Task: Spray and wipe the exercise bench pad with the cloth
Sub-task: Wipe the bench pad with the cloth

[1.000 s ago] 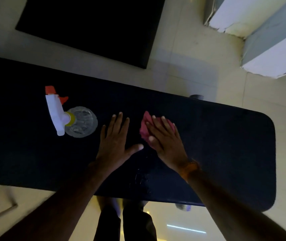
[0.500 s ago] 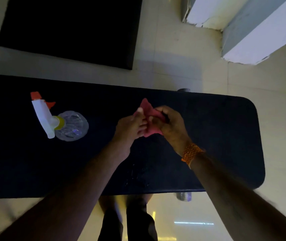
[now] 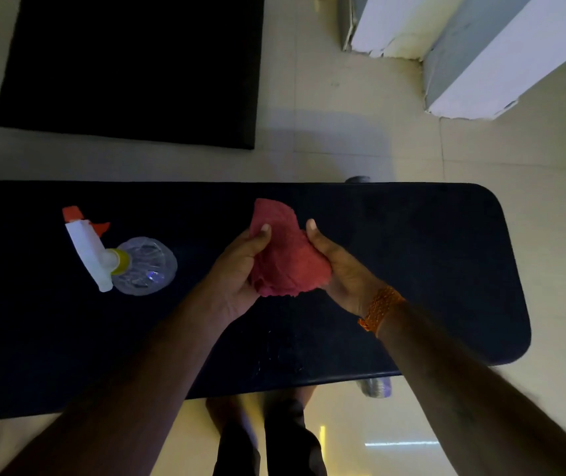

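The black exercise bench pad (image 3: 412, 255) runs across the view from the left edge to a rounded right end. A red cloth (image 3: 283, 255) is held up above the pad's middle, bunched between both hands. My left hand (image 3: 237, 266) grips its left side, thumb on top. My right hand (image 3: 341, 269), with an orange band at the wrist, grips its right side. A clear spray bottle (image 3: 137, 266) with a white and orange trigger head stands on the pad to the left of my hands. Small wet spots (image 3: 274, 355) glint on the pad near its front edge.
A black floor mat (image 3: 130, 67) lies on the pale tiled floor beyond the bench. White and grey wall bases (image 3: 474, 53) stand at the top right. My legs and feet (image 3: 268, 438) are at the bench's near side, beside a bench foot (image 3: 374, 386).
A second ago both hands lay flat on the pad, the right one on the cloth. They have since lifted the cloth off the pad and now hold it opened out between them.
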`<state>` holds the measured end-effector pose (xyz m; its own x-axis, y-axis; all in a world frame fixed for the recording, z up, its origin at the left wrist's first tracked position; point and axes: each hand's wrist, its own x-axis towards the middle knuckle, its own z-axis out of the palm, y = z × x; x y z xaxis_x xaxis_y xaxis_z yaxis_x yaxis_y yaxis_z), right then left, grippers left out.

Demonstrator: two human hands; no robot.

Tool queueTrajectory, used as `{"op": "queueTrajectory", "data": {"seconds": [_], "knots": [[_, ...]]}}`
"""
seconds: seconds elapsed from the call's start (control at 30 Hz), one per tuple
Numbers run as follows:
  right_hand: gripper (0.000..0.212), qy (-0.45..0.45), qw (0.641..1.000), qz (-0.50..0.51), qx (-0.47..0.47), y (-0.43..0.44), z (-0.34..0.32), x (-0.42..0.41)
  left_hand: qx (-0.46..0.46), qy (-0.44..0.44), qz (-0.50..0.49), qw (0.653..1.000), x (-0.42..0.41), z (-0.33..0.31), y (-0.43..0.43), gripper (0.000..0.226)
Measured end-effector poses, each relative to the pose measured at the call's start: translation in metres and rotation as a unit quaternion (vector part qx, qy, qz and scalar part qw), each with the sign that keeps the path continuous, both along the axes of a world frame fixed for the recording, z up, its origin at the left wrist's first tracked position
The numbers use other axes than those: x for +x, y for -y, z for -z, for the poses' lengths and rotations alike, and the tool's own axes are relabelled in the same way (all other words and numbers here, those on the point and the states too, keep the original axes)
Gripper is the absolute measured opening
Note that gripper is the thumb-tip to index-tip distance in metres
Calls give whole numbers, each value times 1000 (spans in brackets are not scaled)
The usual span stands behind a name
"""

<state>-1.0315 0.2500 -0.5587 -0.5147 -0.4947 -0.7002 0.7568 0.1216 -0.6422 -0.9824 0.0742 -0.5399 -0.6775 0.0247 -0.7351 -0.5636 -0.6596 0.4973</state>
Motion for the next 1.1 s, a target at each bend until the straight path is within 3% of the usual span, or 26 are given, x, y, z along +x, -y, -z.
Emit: {"op": "queueTrajectory", "data": {"seconds": [0.07, 0.13, 0.23, 0.27, 0.33, 0.4, 0.5, 0.6, 0.7, 0.8, 0.97, 1.03, 1.1], "knots": [[56, 25, 998, 35, -45, 2, 2, 2, -27, -25, 19, 999, 4, 3, 0, 42], [44, -20, 992, 114, -45, 3, 5, 2, -89, -62, 19, 994, 5, 6, 0, 32], [34, -165, 971, 158, 74, 7, 11, -12, -284, -103, 39, 952, 4, 14, 0, 24], [38, -222, 956, 124, 147, 9, 13, -17, -380, -95, 62, 918, 6, 19, 1, 29], [51, -345, 885, 44, 311, 13, 24, -19, -535, -55, 93, 838, 17, 30, 2, 46], [58, -452, 814, 12, 365, 22, 28, -12, -619, -52, 149, 769, 36, 37, 4, 66], [67, -503, 780, -121, 353, 46, 43, 3, -683, -71, 325, 650, 68, 48, 14, 112], [79, -490, 713, -227, 447, 69, 80, 16, -666, -73, 470, 575, 91, 68, 33, 148], [75, -526, 663, -228, 482, 75, 99, 2, -665, -97, 494, 552, 99, 83, 43, 152], [65, -538, 644, -230, 492, 78, 99, 1, -667, -106, 490, 551, 100, 89, 45, 152], [60, -625, 570, -376, 378, 52, 89, 22, -671, -112, 470, 563, 101, 88, 45, 153], [59, -630, 569, -355, 391, 68, 91, -15, -672, -112, 472, 559, 101, 87, 45, 152], [59, -591, 604, -307, 438, 93, 93, -38, -674, -113, 471, 558, 101, 87, 45, 152]]}}
